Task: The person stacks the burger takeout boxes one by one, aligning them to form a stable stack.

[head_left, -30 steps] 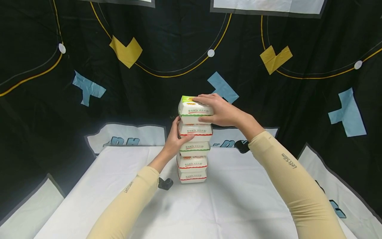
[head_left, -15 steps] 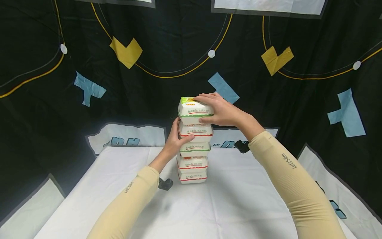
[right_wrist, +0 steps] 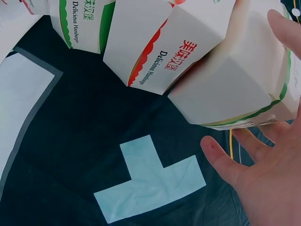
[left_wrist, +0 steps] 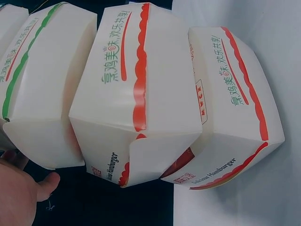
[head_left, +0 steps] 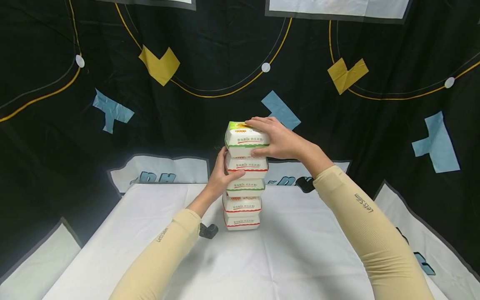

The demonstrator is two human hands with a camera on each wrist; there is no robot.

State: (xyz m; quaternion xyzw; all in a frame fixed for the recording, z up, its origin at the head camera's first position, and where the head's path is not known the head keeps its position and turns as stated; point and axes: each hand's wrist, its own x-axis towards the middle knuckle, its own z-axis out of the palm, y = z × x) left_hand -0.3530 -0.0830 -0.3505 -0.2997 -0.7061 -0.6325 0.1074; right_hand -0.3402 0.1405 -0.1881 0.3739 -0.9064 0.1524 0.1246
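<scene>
Several white paper hamburger boxes stand in an upright stack in the head view. My right hand [head_left: 279,139] holds the top, green-trimmed box [head_left: 245,141], thumb across its front and fingers over its top. Just below, my left hand [head_left: 218,179] grips the left side of a red-trimmed box [head_left: 250,165], thumb on the front; its other fingers are partly hidden. Under these come another green-trimmed box [head_left: 245,188] and two red-trimmed ones, the lowest box [head_left: 242,221] on the table. The right wrist view shows the top box [right_wrist: 235,84] between thumb and fingers.
A white cloth covers the table [head_left: 300,250]. Behind it hangs a black curtain [head_left: 210,121] with blue and yellow paper shapes. A black wrist camera [head_left: 208,231] juts from the left sleeve and another camera [head_left: 305,184] from the right.
The upper boxes and my right hand have shifted very slightly to the right in the head view. Both hands keep the same hold on their boxes.
</scene>
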